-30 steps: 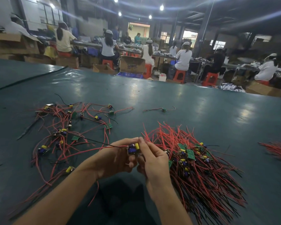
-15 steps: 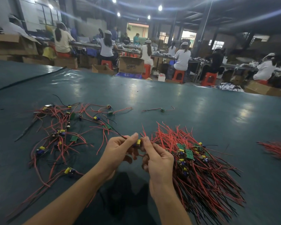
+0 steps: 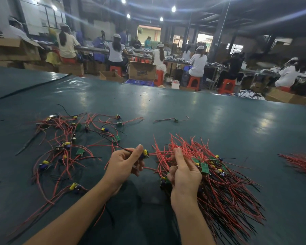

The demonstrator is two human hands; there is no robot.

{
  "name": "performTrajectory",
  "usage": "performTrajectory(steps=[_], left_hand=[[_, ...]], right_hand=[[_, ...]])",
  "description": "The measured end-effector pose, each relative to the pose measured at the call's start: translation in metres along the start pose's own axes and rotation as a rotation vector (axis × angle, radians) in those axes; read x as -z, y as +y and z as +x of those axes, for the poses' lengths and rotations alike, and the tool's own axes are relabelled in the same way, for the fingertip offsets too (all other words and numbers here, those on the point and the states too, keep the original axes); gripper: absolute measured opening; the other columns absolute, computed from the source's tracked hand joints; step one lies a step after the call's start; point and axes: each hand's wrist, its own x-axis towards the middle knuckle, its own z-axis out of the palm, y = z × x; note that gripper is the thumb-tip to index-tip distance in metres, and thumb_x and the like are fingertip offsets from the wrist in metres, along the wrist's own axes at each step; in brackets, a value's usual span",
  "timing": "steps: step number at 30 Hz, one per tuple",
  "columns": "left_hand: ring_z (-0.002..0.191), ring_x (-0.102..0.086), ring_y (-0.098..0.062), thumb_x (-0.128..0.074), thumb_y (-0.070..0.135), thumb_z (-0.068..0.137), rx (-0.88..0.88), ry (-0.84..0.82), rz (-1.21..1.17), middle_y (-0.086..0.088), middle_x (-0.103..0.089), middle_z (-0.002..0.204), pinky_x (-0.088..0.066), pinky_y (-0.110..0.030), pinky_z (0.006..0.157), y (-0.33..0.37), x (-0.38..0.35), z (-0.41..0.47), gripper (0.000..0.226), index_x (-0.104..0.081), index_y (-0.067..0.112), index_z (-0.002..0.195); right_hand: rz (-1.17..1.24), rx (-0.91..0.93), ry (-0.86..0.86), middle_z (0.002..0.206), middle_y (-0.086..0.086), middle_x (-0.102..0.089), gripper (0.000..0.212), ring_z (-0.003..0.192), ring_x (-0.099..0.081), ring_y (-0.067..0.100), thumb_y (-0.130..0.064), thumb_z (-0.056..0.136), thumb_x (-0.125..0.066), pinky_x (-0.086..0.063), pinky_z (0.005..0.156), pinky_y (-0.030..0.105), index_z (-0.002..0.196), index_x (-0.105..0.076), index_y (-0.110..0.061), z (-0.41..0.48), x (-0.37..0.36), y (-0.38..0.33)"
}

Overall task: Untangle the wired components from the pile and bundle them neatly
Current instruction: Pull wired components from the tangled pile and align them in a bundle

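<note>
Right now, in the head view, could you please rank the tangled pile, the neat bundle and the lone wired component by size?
1. The tangled pile and the neat bundle: similar spread, too close to rank.
2. The lone wired component: clearly smallest, though farther away.

There's the left hand over the dark green counter, fingers pinching a small yellow-capped component whose black lead trails back over the loose tangle of leads and little boards on that side. The right hand, just beside it, curls round a few red wires at the edge of the thick combed bundle. One stray component lies alone farther out, another red sheaf lies at the far right, and workers sit on red stools behind.
</note>
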Motion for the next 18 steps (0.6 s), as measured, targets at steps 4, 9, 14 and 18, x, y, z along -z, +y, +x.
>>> performTrajectory(steps=[4, 9, 14, 18], left_hand=[[0.045, -0.055, -0.017, -0.063, 0.041, 0.077, 0.003, -0.018, -0.015, -0.010, -0.061, 0.056, -0.044, -0.023, 0.040, 0.000, 0.000, 0.000, 0.034, -0.068, 0.009, 0.065], [0.046, -0.055, -0.016, -0.063, 0.045, 0.076, -0.035, -0.065, 0.036, -0.009, -0.060, 0.055, -0.044, -0.023, 0.043, -0.001, 0.001, -0.001, 0.036, -0.072, 0.014, 0.062], [0.047, -0.055, -0.017, -0.064, 0.047, 0.076, -0.037, -0.074, 0.052, -0.010, -0.061, 0.056, -0.045, -0.023, 0.043, -0.002, 0.003, -0.001, 0.038, -0.071, 0.012, 0.062], [0.048, -0.056, -0.016, -0.063, 0.045, 0.077, -0.039, -0.089, 0.067, -0.009, -0.062, 0.056, -0.046, -0.023, 0.044, -0.002, 0.003, -0.002, 0.037, -0.072, 0.012, 0.063]], right_hand=[[-0.118, -0.020, -0.167, 0.046, -0.004, -0.042, 0.026, 0.037, -0.032, 0.006, -0.019, 0.088, -0.073, -0.026, 0.034, 0.019, 0.062, -0.074, -0.020, -0.009, -0.008, 0.011], [-0.274, 0.046, -0.230, 0.047, -0.002, -0.039, 0.028, 0.046, -0.030, 0.012, -0.025, 0.089, -0.071, -0.029, 0.048, 0.027, 0.068, -0.072, -0.008, -0.015, -0.014, 0.020], [-0.313, 0.074, -0.225, 0.042, -0.011, -0.045, 0.034, 0.045, -0.036, 0.006, -0.029, 0.091, -0.068, -0.035, 0.054, 0.028, 0.058, -0.074, -0.022, -0.016, -0.016, 0.020], [-0.315, 0.070, -0.213, 0.044, -0.011, -0.046, 0.034, 0.046, -0.037, 0.006, -0.030, 0.092, -0.068, -0.035, 0.053, 0.026, 0.060, -0.074, -0.022, -0.016, -0.017, 0.021]])
